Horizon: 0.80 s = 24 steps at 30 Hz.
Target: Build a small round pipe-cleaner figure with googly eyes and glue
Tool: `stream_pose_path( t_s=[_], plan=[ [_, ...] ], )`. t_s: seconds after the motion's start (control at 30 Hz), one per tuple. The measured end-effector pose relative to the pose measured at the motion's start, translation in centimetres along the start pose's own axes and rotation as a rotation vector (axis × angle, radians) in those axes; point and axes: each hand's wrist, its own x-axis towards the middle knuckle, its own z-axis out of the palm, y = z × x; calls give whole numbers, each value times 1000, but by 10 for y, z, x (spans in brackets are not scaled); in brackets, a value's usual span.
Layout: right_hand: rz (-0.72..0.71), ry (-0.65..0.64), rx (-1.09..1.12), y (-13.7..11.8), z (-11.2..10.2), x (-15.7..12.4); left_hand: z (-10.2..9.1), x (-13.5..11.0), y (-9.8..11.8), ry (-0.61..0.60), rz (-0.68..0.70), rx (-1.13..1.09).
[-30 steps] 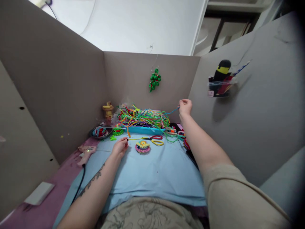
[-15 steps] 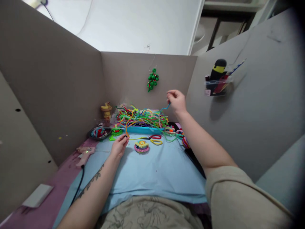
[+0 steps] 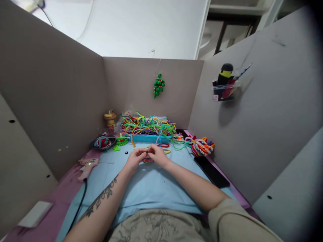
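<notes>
My left hand [image 3: 135,160] and my right hand [image 3: 157,156] meet over the middle of the blue cloth, thumbs and fingers pinched together. A tiny dark bit shows between the fingertips, too small to name. Just beneath them, partly covered, lies a small round craft piece [image 3: 148,160] with a pink edge. Behind my right hand, scissors with red and yellow handles [image 3: 165,146] lie partly hidden. A small black round piece [image 3: 126,153] rests on the cloth left of my left hand.
A blue tray [image 3: 143,138] heaped with coloured fuzzy strands stands at the back. At left lie a pink glue gun [image 3: 88,168] with its light on and a dark bowl [image 3: 111,144]. A black phone [image 3: 212,171] and striped craft pieces [image 3: 202,147] are at right.
My right hand has come down from above the tray to join my left hand, and the blue strand near it no longer shows there. My left hand has shifted right and down.
</notes>
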Motion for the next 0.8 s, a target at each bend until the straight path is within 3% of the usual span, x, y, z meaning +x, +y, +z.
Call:
stream_pose_path(
  t_s=[0.23, 0.4, 0.53, 0.7, 0.8],
  plan=[
    [-9, -38, 64, 2, 0, -15, -5, 6, -8, 34, -4, 32],
    [-54, -45, -45, 3, -1, -21, -3, 5, -4, 97, -7, -38],
    [-93, -75, -97, 2, -1, -21, -2, 3, -1, 81, -30, -41],
    [-44, 91, -117, 3, -2, -20, -2, 3, -4, 101, 13, 97],
    [-73, 121, -135, 2, -3, -21, -2, 3, -8, 100, 86, 229]
  ],
)
